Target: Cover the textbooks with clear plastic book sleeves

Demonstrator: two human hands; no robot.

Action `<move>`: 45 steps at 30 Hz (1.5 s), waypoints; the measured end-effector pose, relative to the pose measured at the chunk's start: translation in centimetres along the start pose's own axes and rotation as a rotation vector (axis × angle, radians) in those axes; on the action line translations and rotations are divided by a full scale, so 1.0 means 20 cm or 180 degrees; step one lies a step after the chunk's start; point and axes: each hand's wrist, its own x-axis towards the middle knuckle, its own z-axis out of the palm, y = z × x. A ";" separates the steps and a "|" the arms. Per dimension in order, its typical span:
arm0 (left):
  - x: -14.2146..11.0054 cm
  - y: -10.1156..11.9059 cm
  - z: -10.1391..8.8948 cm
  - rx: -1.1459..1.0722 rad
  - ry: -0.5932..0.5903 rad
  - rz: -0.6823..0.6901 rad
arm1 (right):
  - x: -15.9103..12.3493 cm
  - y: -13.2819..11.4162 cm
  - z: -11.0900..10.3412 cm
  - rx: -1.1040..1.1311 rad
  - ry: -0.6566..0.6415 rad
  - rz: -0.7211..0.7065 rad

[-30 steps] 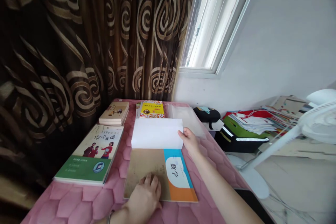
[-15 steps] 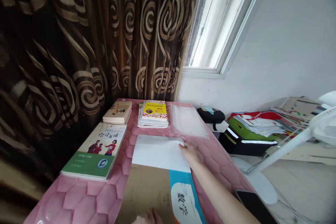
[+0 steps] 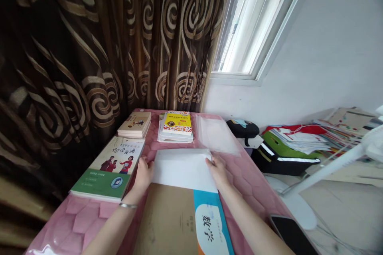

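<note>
A white sheet lies flat across the far end of a maths textbook, whose brown and blue cover shows nearest me. The textbook is turned sideways on the table. My left hand has its fingers curled at the sheet's left edge, close by the green-and-white book. At the right far corner, my right hand pinches the sheet with the thumb on top. Fingers under the edges are hidden on both sides.
Small tan books and a yellow-topped book stack stand at the back. Clear plastic covers lie beside them. A phone rests at the right edge. A white fan stands off the table's right side.
My left hand has moved from the near end of the textbook out to the white sheet's left edge. My right hand stays at the right corner. The view has shifted slightly.
</note>
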 end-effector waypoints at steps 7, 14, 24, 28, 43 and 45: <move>0.07 -0.06 0.13 0.0135 -0.0441 -0.0258 | 0.04 0.00 0.02 -0.0417 0.0143 -0.0234; 0.07 -0.04 0.16 0.0660 -0.0636 -0.0463 | 0.06 0.01 0.05 -0.1218 0.0144 -0.0176; 0.08 -0.05 0.15 0.0899 -0.0842 -0.0407 | 0.04 -0.06 0.06 -0.2069 -0.0118 0.0128; 0.03 -0.08 0.14 0.0921 -0.0604 -0.0089 | 0.02 -0.10 0.07 -0.2302 -0.0218 0.0175; -0.02 -0.02 0.17 0.1979 -0.0683 0.0040 | -0.32 -0.22 0.08 -0.3280 -0.1347 -0.1277; -0.03 0.01 0.16 0.2357 -0.0685 0.0126 | -0.34 -0.20 0.09 -0.3321 -0.1436 -0.1171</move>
